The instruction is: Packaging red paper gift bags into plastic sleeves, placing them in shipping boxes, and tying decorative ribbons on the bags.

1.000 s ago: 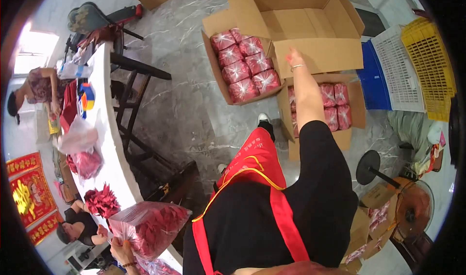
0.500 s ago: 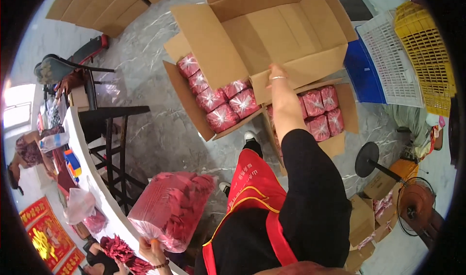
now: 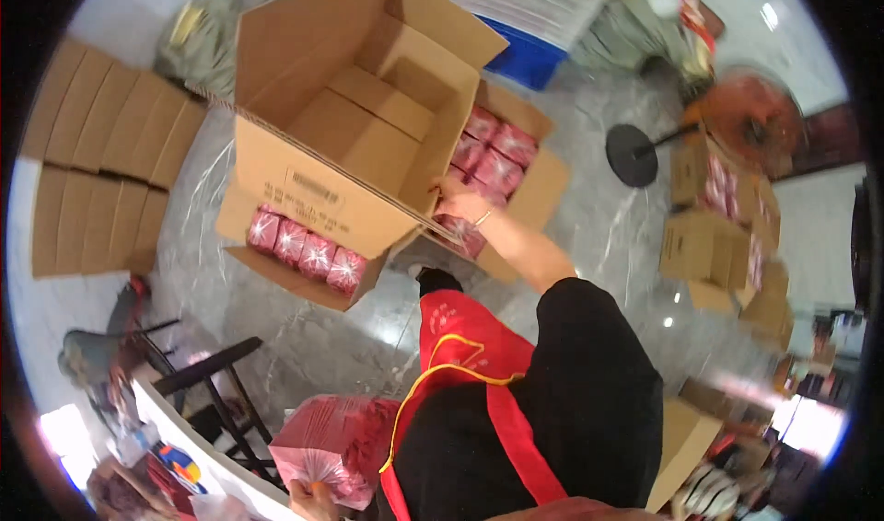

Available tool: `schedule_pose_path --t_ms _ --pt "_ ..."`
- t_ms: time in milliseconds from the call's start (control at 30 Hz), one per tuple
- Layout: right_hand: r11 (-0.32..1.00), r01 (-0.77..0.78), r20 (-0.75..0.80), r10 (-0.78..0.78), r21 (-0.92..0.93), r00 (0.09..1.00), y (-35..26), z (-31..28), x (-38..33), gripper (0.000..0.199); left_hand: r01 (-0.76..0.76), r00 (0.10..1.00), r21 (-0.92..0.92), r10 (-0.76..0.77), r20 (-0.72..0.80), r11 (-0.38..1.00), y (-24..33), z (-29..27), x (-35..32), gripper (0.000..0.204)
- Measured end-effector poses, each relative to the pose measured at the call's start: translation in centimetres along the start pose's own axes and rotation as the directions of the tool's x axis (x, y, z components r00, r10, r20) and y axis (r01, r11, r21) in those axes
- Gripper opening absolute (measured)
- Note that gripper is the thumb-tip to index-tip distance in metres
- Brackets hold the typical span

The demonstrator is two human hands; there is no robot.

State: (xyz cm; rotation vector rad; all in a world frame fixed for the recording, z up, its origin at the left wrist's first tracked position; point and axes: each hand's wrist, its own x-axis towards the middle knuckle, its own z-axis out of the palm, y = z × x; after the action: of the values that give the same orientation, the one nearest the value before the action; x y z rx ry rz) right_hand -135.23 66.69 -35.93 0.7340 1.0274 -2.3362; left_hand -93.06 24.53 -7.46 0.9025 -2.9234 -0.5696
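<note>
My left hand [image 3: 313, 503], low in the picture, is closed on the gathered neck of a clear plastic bag [image 3: 336, 438] packed with red, cloth-like pieces; what these are I cannot make out. At the near corner of a large open cardboard box [image 3: 313, 190], my right hand [image 3: 459, 201] grips the edge. Nothing lies inside that box, and it rests tilted on two other open cartons. The left carton [image 3: 262, 272] shows a row of pink-red bagged bundles [image 3: 313, 256]. More bundles [image 3: 497, 167] fill the right carton [image 3: 543, 185], partly hidden by my hand and forearm.
Folded cardboard [image 3: 101, 162] leans against the left wall. A black stool [image 3: 221, 383] stands by a white curved table [image 3: 207, 447]. Blue and white crates [image 3: 525, 52] are at the back. A standing fan [image 3: 750, 125] and stacked cartons [image 3: 704, 254] are on the right.
My view has swung to the right. My right hand has pulled the empty box nearer and tilted it, covering more of the left carton. My left hand still holds the bag.
</note>
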Motion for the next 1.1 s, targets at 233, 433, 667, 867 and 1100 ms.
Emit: schedule_pose_path --t_ms 233,433,667,867,1100 --pt "0.983 0.177 -0.031 -0.176 0.048 0.984 7.6 -5.0 -24.5 0.025 -0.332 0.943 -0.023 0.332 -0.004 0.943 -0.7 -0.5 -7.2 0.02" --pt "0.911 0.41 -0.209 -0.41 -0.042 0.888 12.1 -12.3 -37.7 0.05 -0.327 0.917 -0.084 0.338 0.213 0.941 -3.0 0.2 -11.7 0.016" --pt "0.947 0.298 -0.429 -0.322 -0.124 0.844 16.6 -26.0 -45.2 0.051 -0.48 0.841 0.037 0.448 0.303 0.877 -0.8 3.0 -17.1 0.018" --pt "0.953 0.28 -0.586 -0.291 -0.112 0.756 22.0 -37.8 -47.5 0.053 -0.418 0.865 0.081 0.369 0.339 0.905 4.2 7.5 -21.8 0.023" --pt "0.945 -0.001 -0.787 -0.272 -0.328 0.553 30.4 -54.1 -40.0 0.067 -0.468 0.833 0.046 0.424 0.355 0.882 11.7 12.3 -24.5 0.025"
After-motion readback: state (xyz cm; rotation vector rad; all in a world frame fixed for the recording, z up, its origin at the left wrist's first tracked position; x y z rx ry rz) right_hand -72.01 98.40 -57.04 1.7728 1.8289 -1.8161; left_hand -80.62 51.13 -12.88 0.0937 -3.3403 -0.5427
